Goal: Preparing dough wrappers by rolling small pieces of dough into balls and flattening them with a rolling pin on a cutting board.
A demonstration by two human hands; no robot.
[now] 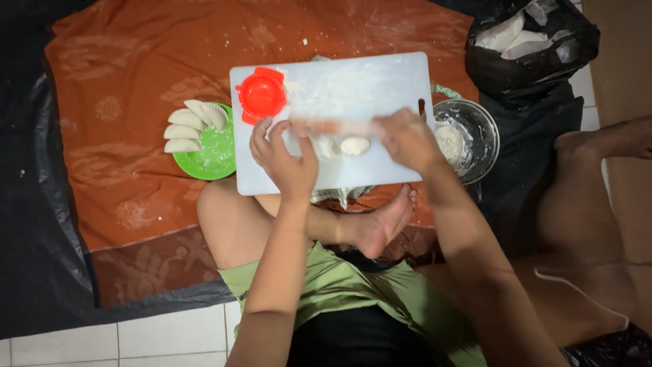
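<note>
A small round of pale dough (354,145) lies near the middle of the white cutting board (380,75), toward its near edge, with a second, rougher lump just to its left. Across them runs a wooden rolling pin (333,127), blurred. The left hand (282,153) rests on the pin's left end with fingers curled over it and slightly spread; the right hand (407,139) covers the right end, fingers pressed together and bent down over it.

A red dumpling press (261,94) sits at the board's far left corner, dusted in flour. Off the left edge, a green plate (217,156) holds 4 folded dumplings (192,127). Off the right edge stands a metal bowl (479,136) with leftover dough.

The board seems to rest on a knee and cloth, so hard pressure on 1 end could tip it; thin flour could make the dough stick and tear.
</note>
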